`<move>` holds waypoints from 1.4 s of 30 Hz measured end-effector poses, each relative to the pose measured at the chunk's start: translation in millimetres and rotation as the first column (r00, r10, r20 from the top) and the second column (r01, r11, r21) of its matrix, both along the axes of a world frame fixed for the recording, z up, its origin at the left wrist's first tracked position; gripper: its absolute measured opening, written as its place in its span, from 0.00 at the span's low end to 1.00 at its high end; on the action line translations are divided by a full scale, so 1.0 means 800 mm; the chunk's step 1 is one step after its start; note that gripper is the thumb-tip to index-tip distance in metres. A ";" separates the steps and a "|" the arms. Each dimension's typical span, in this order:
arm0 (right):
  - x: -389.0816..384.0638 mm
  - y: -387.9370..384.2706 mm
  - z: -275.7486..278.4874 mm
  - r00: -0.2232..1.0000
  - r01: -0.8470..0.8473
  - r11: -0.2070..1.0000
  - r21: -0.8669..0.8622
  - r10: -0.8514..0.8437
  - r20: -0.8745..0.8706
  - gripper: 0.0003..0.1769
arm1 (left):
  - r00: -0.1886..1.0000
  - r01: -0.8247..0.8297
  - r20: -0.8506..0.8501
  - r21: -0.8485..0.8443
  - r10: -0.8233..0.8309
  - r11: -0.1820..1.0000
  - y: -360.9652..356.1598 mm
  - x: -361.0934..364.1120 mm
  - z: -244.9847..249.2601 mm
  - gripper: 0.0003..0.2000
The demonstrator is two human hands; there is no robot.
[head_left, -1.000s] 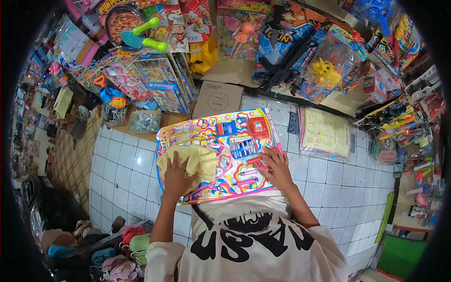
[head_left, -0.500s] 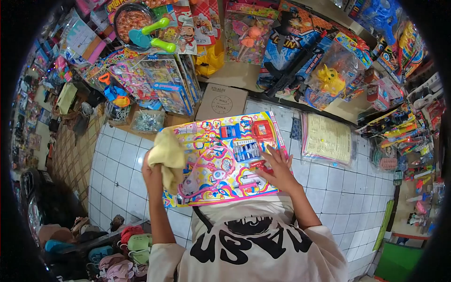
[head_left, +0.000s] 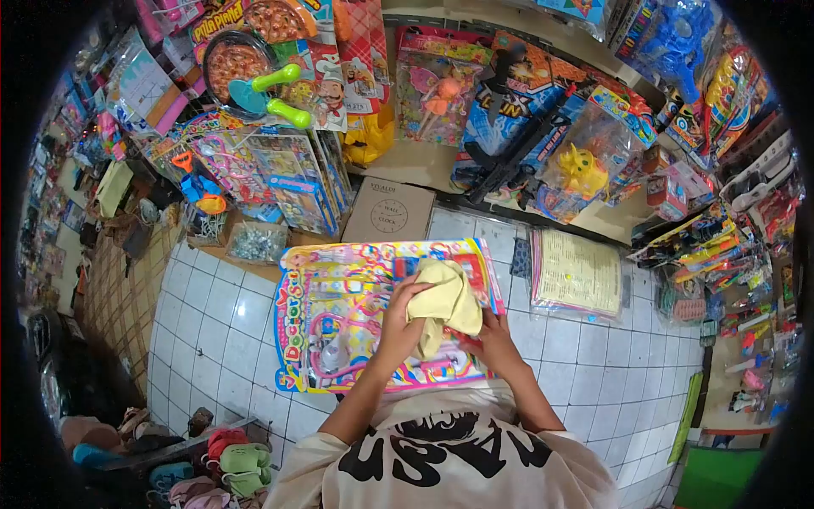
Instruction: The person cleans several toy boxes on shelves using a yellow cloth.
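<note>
A pale yellow cloth [head_left: 445, 297] is bunched in my left hand [head_left: 404, 318], whose fingers are closed on it. The cloth lies over the right half of a toy doctor set [head_left: 292, 327], a flat, colourful blister pack with pink, red and blue pieces. My right hand [head_left: 498, 346] grips the pack's lower right edge, its thumb on the front; the cloth hangs close by and some fingers are hidden. The pack is held in front of my shirt, above the tiled floor.
White tiles [head_left: 577, 360] cover the floor. Ahead are a wall clock box [head_left: 390, 210], a plastic-wrapped stack of printed sheets [head_left: 577, 271] and a small box of beads or marbles [head_left: 257, 243]. Packaged toys hang around; several clogs [head_left: 244, 462] sit at lower left.
My left hand has carried the cloth from the pack's left side across to its right half. My right hand has gone from spread over the front to the right edge. The pack appears lower in view.
</note>
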State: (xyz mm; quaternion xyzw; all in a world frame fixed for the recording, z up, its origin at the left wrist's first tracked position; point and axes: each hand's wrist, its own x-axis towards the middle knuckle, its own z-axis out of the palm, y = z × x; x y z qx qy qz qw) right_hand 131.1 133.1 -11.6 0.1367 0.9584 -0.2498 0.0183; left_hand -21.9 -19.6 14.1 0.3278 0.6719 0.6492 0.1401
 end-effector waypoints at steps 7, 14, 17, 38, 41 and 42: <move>0.034 0.042 0.038 0.998 0.028 0.993 -0.113 -0.021 0.065 0.28 | 0.993 0.000 0.122 0.014 -0.002 1.000 0.018 0.005 -0.019 0.19; -0.037 0.030 0.084 0.875 -0.108 0.479 -0.871 -0.370 -0.312 0.20 | 0.979 0.206 -0.007 0.065 -0.206 0.976 0.027 -0.007 0.035 0.22; -0.057 0.032 0.092 0.928 -0.071 0.603 -0.795 -0.253 -0.275 0.22 | 0.892 0.129 -0.390 -0.261 -0.227 0.957 0.024 -0.033 0.046 0.24; -0.128 0.311 0.312 0.769 0.010 0.651 -0.759 -0.490 -0.411 0.10 | 0.878 0.479 -0.001 0.039 -0.479 0.877 0.285 -0.210 0.245 0.28; -0.150 0.356 0.331 0.714 -0.056 0.521 -0.852 -0.575 -0.399 0.14 | 0.839 0.446 0.247 0.196 -0.484 0.873 0.313 -0.225 0.300 0.30; -0.161 0.369 0.333 0.681 -0.050 0.505 -0.862 -0.614 -0.399 0.15 | 0.846 0.388 0.269 0.281 -0.460 0.878 0.339 -0.243 0.295 0.25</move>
